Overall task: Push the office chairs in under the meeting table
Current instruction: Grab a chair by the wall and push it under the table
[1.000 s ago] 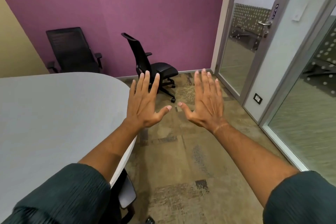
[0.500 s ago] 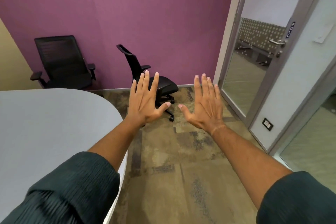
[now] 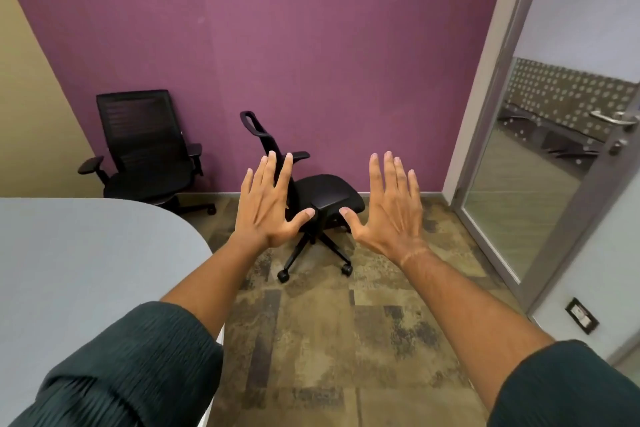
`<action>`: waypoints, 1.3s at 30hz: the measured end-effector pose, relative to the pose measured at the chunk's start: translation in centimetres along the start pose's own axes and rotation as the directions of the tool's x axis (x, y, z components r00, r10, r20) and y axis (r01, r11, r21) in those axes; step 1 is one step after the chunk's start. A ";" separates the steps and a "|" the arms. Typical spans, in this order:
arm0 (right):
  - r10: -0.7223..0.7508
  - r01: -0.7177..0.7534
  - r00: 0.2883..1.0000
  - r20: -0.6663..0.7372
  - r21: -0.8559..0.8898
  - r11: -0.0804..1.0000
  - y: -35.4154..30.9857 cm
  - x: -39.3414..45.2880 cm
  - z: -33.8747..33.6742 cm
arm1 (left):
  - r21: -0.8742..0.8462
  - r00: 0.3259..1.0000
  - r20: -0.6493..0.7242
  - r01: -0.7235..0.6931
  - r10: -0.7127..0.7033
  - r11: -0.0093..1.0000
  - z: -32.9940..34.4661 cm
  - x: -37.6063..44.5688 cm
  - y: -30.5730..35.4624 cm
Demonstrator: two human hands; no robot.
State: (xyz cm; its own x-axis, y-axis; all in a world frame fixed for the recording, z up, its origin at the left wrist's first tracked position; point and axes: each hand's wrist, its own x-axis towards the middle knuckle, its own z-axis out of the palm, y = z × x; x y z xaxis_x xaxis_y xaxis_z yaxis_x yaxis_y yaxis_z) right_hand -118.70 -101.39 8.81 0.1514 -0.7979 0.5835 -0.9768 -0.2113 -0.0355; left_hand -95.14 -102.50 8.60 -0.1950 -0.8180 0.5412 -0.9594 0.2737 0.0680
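Office chairs, 2 of them, are both sitting well away from the meeting table [image 3: 86, 270], so nothing's getting tucked in yet. Left hand [image 3: 268, 204] and right hand [image 3: 389, 208] are hanging out in front with fingers spread wide, palms facing forward, gripping nothing at all.

Just past the hands, the nearer chair [image 3: 322, 198] is standing side-on out on the carpet [image 3: 329, 340], seat pointing toward the glass door [image 3: 540, 163]. The farther chair [image 3: 145, 152] is parked against the purple wall [image 3: 311, 45], just beyond the table's rounded end.

I'm guessing these roll easy on their casters but swivel and veer if you shove off-center. Mesh backs look flexy, so I'd be grabbing the top of the backrest frame with both hands, spinning the seat toward the table first, then steering it in.
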 end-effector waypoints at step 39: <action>-0.181 0.161 0.974 0.136 0.152 0.975 -8.6 42.3 36.7 | 0.009 0.973 0.138 0.187 -0.187 0.982 24.3 32.9 -34.0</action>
State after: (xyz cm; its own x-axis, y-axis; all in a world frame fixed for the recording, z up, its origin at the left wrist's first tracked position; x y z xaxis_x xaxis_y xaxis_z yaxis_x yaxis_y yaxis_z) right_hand -98.37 -154.02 4.04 0.3453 -0.8153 0.4648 -0.9053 -0.4200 -0.0642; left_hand -73.87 -150.99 3.69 -0.0387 -0.9166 0.3978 -0.9808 0.1111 0.1606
